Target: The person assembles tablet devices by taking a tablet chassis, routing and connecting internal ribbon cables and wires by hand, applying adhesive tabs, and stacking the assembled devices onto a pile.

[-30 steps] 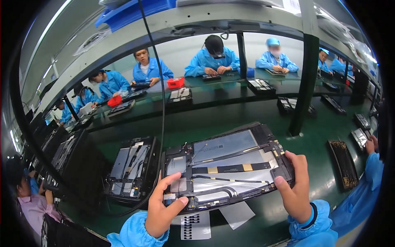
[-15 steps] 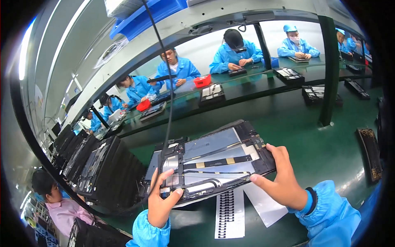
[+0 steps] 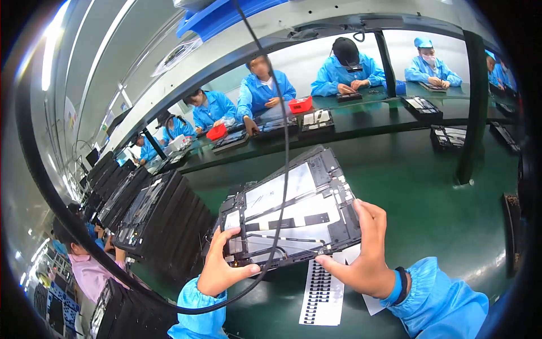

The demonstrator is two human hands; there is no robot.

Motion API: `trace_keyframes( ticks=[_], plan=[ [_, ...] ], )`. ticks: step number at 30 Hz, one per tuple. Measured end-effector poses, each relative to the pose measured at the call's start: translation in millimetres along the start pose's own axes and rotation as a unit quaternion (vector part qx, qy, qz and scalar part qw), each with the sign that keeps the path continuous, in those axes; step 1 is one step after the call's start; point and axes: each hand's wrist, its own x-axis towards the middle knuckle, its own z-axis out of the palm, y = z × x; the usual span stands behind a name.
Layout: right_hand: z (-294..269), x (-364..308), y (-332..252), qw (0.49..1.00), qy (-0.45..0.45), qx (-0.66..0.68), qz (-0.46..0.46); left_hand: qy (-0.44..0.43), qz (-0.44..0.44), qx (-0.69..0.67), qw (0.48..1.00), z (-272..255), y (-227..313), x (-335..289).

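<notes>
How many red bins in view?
2. Both sit on the far bench: the left red bin in front of a worker in blue, the right red bin just behind an open device. Others may be hidden behind the stacked devices.

View swung left. Opened device (image 3: 310, 209) moved left across the table (image 3: 406, 203), nearer the black stack (image 3: 172, 226); left hand (image 3: 226, 265) and right hand (image 3: 370, 246) went with it. Black-marked sheet (image 3: 322, 299) now more uncovered. Opposite, co-worker (image 3: 254, 93) has lowered the dark panel (image 3: 276, 126) from mid-air, probably set down, too small to be sure.
</notes>
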Motion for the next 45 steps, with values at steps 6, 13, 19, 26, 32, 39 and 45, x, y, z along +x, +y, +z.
trace_keyframes(
  ticks=[6,13,19,26,32,39,45],
  plan=[
    [20.5,-4.4,4.4,0.996,-0.050,0.021,0.064,0.134,-0.008,0.198,0.971,7.2,16.1,-14.7],
    [43.4,0.8,6.6,0.978,-0.124,-0.038,0.163,0.222,-0.004,0.180,0.958,17.3,22.9,-31.7],
    [52.8,0.0,4.9,0.971,-0.143,-0.081,0.175,0.249,-0.005,0.103,0.963,21.3,30.7,-40.7],
    [60.7,11.1,6.8,0.969,-0.161,-0.096,0.160,0.275,-0.041,-0.009,0.960,15.2,5.0,-49.6],
    [93.0,74.0,36.8,0.981,-0.140,0.057,0.119,0.311,-0.057,-0.288,0.904,1.1,8.7,-47.8],
    [164.7,121.4,86.9,0.985,0.018,0.086,0.149,0.331,-0.109,-0.188,0.918,27.5,-16.9,-43.4],
    [213.9,105.8,129.7,0.946,0.080,0.216,0.226,0.344,-0.151,0.022,0.927,54.4,-14.9,-41.6]
  ],
)
